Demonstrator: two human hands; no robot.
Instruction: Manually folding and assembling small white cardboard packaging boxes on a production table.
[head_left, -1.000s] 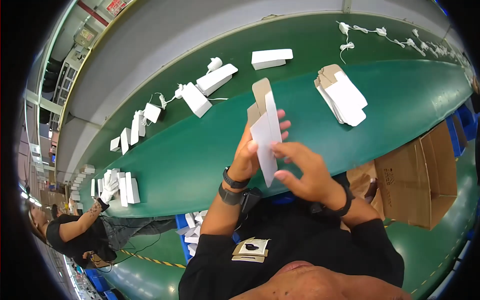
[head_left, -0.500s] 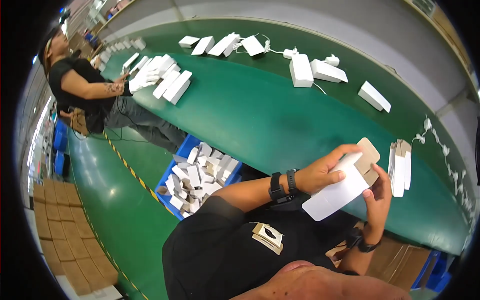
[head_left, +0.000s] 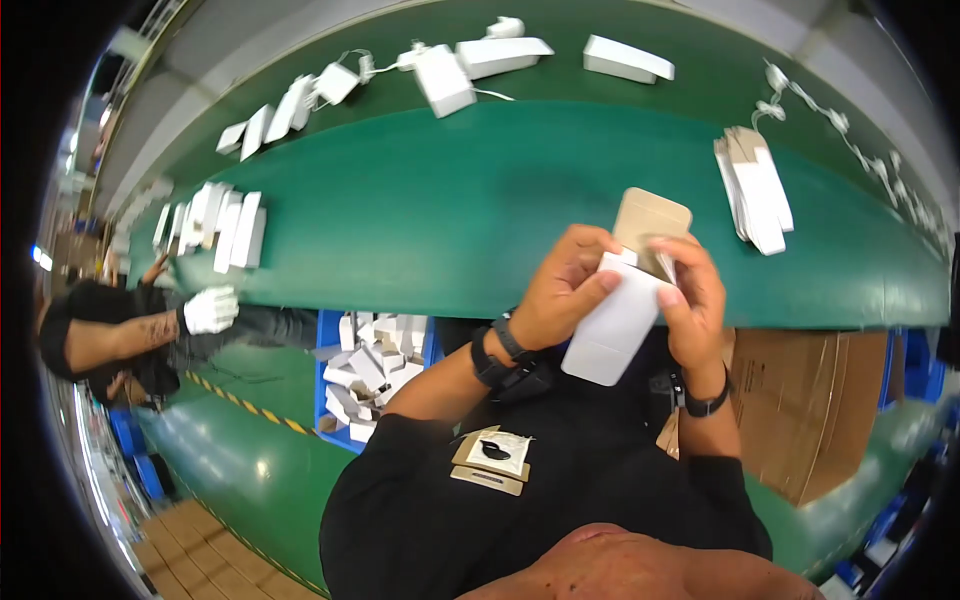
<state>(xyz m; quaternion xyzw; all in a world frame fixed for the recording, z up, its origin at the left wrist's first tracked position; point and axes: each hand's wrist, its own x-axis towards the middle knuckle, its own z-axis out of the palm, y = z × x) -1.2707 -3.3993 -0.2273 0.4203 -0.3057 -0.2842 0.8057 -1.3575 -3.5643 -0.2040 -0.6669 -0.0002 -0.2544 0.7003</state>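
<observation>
Both my hands hold a small white carton (head_left: 612, 325) over the near edge of the green table. Its brown inner flap (head_left: 652, 215) stands open at the far end. My left hand (head_left: 568, 288) grips the left side, thumb lying on the white face. My right hand (head_left: 694, 305) is closed on the right side, its thumb near the upper corner and its fingers at the open end, slightly blurred. The carton's inside is hidden. Beyond my right hand lies a stack of flattened white cartons (head_left: 755, 190).
A blue bin (head_left: 322, 390) of small white boxes stands at the table's left front. White boxes (head_left: 245, 230) and cabled adapters (head_left: 505, 27) line the green table (head_left: 430, 220). A co-worker's gloved hand (head_left: 210, 310) is at left. A large brown carton (head_left: 800, 400) stands at right.
My view has swung to the right. The carton is held more upright, and my right fingers have moved to its open end. The co-worker's gloved hand has come away from the white boxes.
</observation>
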